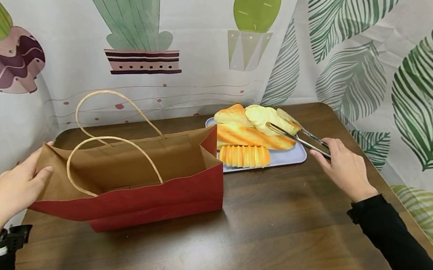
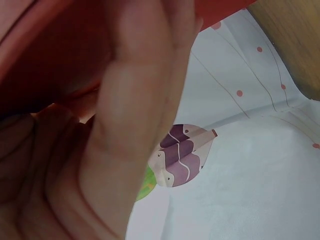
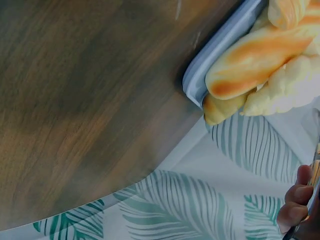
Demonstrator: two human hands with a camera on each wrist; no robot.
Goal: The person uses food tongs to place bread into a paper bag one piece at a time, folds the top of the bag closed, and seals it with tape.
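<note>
At the left end of an upright red paper bag point(image 1: 155, 201), my left hand point(image 1: 19, 183) grips the rim, thumb on the brown inside. The left wrist view has the fingers point(image 2: 132, 95) against the red outer side. My right hand point(image 1: 346, 167) holds metal tongs point(image 1: 300, 140) pointing left over the tray, their tips spread apart at a pale yellow bread point(image 1: 260, 117). In front of that bread lies a long browned loaf point(image 1: 252, 137), and nearest me a ridged orange bread point(image 1: 244, 156). A golden bread point(image 1: 231, 115) sits at the back. The right wrist view cuts off most of the tongs.
The breads lie on a pale blue-grey tray point(image 1: 288, 157) right beside the bag. Two twisted paper handles point(image 1: 117, 137) stand up from the bag's opening. Everything stands on a dark wooden table point(image 1: 200, 257), with a printed plant cloth point(image 1: 202, 31) hanging behind it and at the sides.
</note>
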